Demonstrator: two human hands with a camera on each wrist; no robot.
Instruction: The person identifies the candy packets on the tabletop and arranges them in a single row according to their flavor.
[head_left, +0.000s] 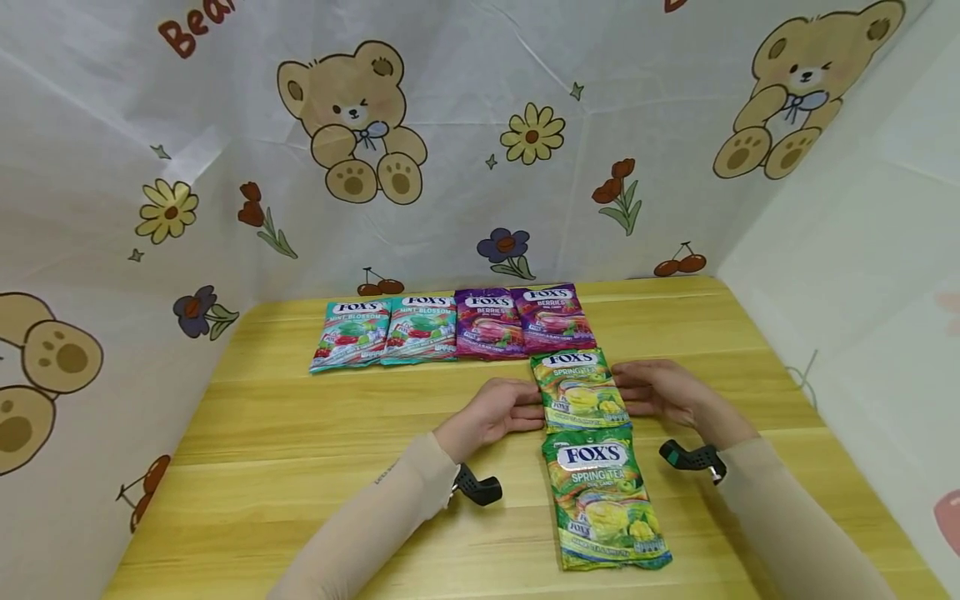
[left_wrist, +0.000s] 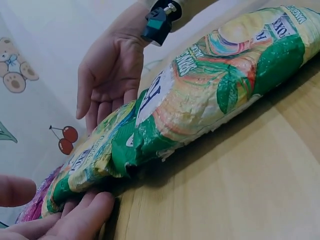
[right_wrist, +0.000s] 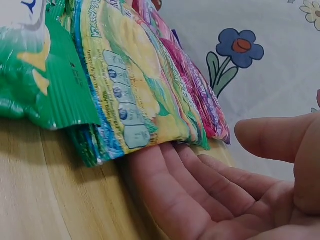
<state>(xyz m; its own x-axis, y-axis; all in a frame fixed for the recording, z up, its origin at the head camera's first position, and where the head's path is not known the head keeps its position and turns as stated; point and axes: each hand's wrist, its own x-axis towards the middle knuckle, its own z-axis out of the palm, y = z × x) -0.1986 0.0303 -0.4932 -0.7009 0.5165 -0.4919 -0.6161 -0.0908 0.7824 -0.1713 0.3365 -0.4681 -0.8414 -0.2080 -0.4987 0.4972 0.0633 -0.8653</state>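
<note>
Two green spring tea candy bags lie one in front of the other on the table. My left hand point(head_left: 501, 410) is at the left edge of the farther bag point(head_left: 581, 392), and my right hand point(head_left: 663, 392) is at its right edge. In the right wrist view, fairly straight fingers point(right_wrist: 170, 192) reach just under the bag's edge, the thumb raised clear of it. The left fingers point(left_wrist: 85, 215) likewise touch its underside, their tips hidden. Nearer me, the second spring tea bag point(head_left: 606, 500) lies flat, its top edge against the farther one; neither hand touches it.
Along the back of the wooden table point(head_left: 300, 467) lie two mint blossom bags point(head_left: 351, 336) point(head_left: 420, 329) and two berries bags point(head_left: 490, 323) point(head_left: 553, 318) in a row. A printed sheet with bears hangs behind as a wall point(head_left: 450, 167). A thin cord point(head_left: 806, 379) is at the right edge.
</note>
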